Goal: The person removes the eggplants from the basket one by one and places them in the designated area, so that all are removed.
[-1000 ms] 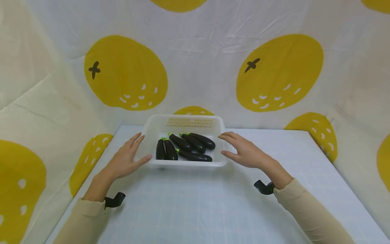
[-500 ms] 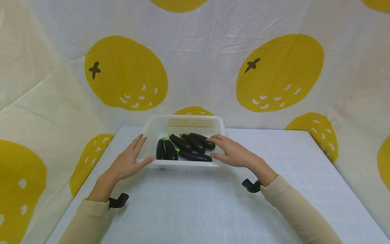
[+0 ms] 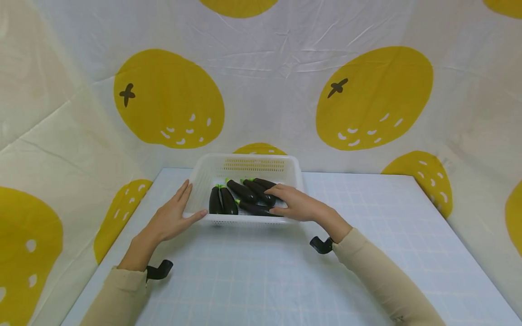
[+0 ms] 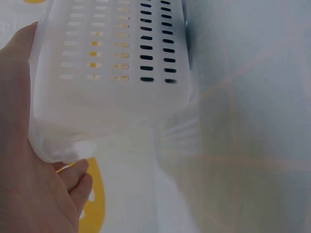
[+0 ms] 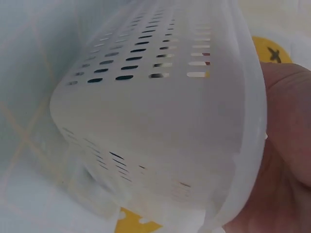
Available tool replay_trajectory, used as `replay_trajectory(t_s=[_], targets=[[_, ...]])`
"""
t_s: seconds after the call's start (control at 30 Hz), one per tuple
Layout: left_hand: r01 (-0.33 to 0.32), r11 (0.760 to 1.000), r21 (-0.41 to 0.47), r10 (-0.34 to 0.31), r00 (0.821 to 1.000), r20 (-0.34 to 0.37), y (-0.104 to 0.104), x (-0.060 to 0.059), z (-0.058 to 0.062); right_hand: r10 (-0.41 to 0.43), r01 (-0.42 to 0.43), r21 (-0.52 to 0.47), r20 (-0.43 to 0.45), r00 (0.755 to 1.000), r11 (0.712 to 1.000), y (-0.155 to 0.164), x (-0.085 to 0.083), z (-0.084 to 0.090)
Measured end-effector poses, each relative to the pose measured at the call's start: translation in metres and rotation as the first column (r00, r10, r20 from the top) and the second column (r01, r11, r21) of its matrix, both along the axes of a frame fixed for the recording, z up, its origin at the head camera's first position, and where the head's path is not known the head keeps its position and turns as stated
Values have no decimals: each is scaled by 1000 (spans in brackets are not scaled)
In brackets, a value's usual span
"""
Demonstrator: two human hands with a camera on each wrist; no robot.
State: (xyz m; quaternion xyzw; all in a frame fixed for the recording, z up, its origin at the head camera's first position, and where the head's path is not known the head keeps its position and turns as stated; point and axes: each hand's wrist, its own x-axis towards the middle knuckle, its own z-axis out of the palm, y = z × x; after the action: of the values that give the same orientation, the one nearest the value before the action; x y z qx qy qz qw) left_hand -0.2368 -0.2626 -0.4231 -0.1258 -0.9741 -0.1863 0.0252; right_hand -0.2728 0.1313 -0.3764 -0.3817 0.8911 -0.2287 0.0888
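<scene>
A white slotted plastic basket [image 3: 244, 220] stands at the far middle of the table and holds several dark purple eggplants [image 3: 242, 190] with green stems. My left hand [image 3: 171, 219] rests flat against the basket's left wall, fingers straight, thumb at the front left corner. The left wrist view shows that wall [image 4: 112, 48] against my palm [image 4: 29, 170]. My right hand [image 3: 291, 203] reaches over the right rim, its fingers lying on the right-hand eggplants, which it partly hides. The right wrist view shows the basket's corner [image 5: 160, 121] beside my palm [image 5: 286, 145].
The pale blue gridded table [image 3: 253, 271] stretches toward me in front of the basket. A white cloth printed with big yellow oranges [image 3: 167, 97] closes in the back and both sides. Black camera mounts [image 3: 159, 270] sit at both wrists.
My right hand has moved left from outside the basket's right wall, over the rim and onto the eggplants. The left hand has stayed at the left wall.
</scene>
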Motion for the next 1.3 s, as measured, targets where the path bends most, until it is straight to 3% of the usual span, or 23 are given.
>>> replay_trajectory(t_s=[0.2,0.43,0.7,1.03,1.3], targets=[[-8,1000,5,8,1000,6,0,-1,-2,9,-8,70,-8,1000,998,-10,-8,-6],[-13,1000,20,13,1000,4,1,-1,-2,102,-97,113,-39,994,989,-18,-17,-10],[-14,1000,27,14,1000,2,1,0,-2,127,-128,176,13,992,976,-23,-18,-7],[-14,999,33,14,1000,3,0,-2,-6,82,-109,285,108,991,952,-28,-19,-3],[-17,999,34,17,1000,0,0,-2,-5,34,-77,375,121,992,924,-31,-21,-1]])
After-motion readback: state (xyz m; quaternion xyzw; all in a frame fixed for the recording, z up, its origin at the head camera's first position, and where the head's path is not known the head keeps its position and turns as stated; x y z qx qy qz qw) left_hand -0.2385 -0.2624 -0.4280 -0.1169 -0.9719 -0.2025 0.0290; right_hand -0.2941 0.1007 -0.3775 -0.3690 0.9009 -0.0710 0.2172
